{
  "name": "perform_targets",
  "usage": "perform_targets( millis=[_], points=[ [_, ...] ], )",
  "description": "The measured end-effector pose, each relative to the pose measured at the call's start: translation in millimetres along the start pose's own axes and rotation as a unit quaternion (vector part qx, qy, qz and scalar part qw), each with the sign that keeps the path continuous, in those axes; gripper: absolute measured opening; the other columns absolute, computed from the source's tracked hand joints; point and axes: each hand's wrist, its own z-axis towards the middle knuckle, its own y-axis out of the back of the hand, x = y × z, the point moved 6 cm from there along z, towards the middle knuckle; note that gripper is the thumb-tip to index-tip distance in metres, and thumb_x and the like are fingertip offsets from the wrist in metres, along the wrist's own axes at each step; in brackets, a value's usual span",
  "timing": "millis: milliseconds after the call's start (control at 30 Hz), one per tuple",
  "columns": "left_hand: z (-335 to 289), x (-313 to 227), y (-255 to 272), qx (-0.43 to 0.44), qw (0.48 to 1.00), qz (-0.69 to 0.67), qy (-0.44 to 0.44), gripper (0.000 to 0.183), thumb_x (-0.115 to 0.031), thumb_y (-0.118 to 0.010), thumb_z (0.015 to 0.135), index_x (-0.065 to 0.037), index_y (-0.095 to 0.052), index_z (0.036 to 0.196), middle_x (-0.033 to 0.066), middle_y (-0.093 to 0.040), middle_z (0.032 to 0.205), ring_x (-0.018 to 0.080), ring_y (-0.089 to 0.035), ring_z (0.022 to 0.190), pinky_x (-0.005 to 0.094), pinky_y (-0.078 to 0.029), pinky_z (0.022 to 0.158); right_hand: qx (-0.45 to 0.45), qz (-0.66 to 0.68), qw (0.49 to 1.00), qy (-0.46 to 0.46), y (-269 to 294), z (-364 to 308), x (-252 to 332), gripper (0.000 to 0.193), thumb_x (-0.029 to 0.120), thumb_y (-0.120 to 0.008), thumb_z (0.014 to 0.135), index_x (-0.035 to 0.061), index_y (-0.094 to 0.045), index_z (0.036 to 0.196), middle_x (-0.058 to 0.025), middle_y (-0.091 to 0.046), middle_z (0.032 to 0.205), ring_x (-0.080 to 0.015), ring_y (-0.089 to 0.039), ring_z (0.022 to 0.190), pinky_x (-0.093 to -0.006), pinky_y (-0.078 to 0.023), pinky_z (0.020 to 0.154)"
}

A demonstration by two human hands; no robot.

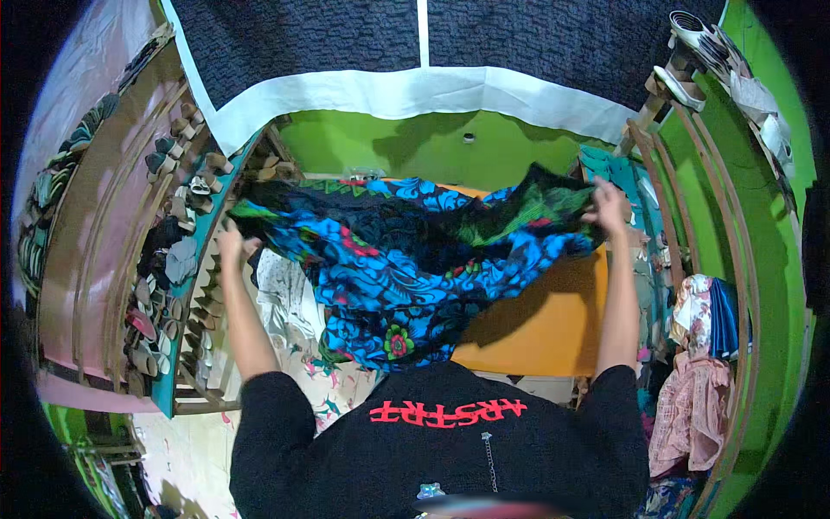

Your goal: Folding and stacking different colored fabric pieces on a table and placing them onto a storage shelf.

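A large black cloth (389, 268) with blue flowers, green edging and small red blooms is stretched out in front of me between my raised hands. My left hand (235, 242) grips its left end, with the fingers closed on the edge. On the other side, my right hand (608, 208) pinches the right end. The middle of the cloth sags and its lower part hangs in folds above an orange surface (536, 320). Whether it is a garment or a plain length of fabric, I cannot tell.
Several shoes (181, 208) line a teal-edged rack on the left. White patterned fabric (285, 298) lies behind my left forearm. At the right, a pink garment (692, 406) and a blue cloth (724, 316) lie by wooden rails. Dark white-bordered panels (519, 82) span the top.
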Motion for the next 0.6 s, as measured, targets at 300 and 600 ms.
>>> perform_targets(
  millis=[300,600],
  points=[
    [-354.5,-129.9,-35.7,0.328,0.935,0.124,-0.043,0.071,-0.033,-0.076,0.054,0.005,-0.045,0.105,0.0261,-0.028,0.123,0.0423,-0.035,0.108,0.0451,-0.040,0.081,0.249,-0.377,0.892,0.033,-165.8,-127.2,-139.2,0.014,0.019,-0.060,0.074,0.0118,-0.056,0.085,-0.0108,-0.020,0.137,-0.0345,-0.055,0.090,-0.0397,-0.044,0.077],
    [-310.9,-149.8,-8.6,0.131,0.985,-0.064,-0.088,0.016,-0.001,-0.053,0.065,0.006,-0.053,0.079,0.0247,-0.054,0.078,0.0411,-0.052,0.075,0.0414,-0.043,0.066,0.249,-0.268,0.917,0.161,-194.3,-192.6,-103.7,0.012,0.012,-0.057,0.073,0.0021,-0.053,0.080,-0.0156,-0.049,0.086,-0.0332,-0.052,0.079,-0.0395,-0.043,0.070]
  ],
)
